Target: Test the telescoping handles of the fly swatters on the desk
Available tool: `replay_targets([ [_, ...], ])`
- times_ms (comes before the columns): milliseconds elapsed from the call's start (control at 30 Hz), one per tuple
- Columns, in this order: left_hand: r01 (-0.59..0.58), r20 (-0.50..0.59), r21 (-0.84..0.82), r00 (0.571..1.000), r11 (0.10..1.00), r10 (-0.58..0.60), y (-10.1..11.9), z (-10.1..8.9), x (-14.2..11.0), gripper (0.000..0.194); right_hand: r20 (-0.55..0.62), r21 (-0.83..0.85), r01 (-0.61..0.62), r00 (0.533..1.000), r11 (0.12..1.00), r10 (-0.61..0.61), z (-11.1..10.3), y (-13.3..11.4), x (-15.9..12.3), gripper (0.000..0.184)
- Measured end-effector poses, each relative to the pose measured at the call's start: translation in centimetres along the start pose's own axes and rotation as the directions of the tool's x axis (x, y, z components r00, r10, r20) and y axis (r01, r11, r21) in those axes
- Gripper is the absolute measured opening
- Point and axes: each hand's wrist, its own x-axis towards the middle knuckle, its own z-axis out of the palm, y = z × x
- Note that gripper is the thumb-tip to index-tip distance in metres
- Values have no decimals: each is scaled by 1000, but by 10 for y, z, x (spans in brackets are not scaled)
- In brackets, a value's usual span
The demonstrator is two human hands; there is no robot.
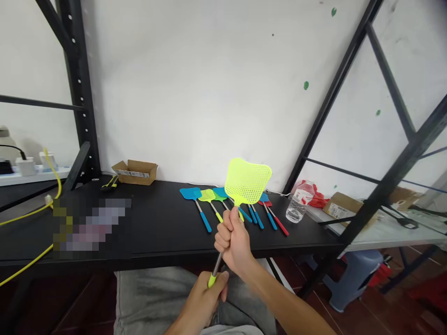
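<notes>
I hold a yellow-green fly swatter [247,181] upright in front of me, its mesh head above the black table [153,223]. My right hand [233,239] is wrapped round its metal shaft just under the head. My left hand [206,298] is closed on the yellow-green grip at the shaft's lower end, over my lap. Behind the head, several more swatters lie side by side on the table: a blue one [195,200], yellow-green ones [209,199] and a red-handled one [279,224].
An open cardboard box [135,171] stands at the back of the table by the wall. A clear water bottle [297,204] lies at the right end. A yellow cable [52,186] hangs at the left. Black rack struts [380,195] frame both sides. A blue stool [356,274] stands below right.
</notes>
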Motion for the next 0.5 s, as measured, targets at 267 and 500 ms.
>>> replay_targets([
  [267,-12,35,54,999,998,11,9,-1,-2,55,158,-124,125,982,984,-105,-22,-19,6,33],
  [500,-102,21,87,995,991,100,25,-10,-8,52,132,-228,340,939,912,-317,-18,-77,20,39],
])
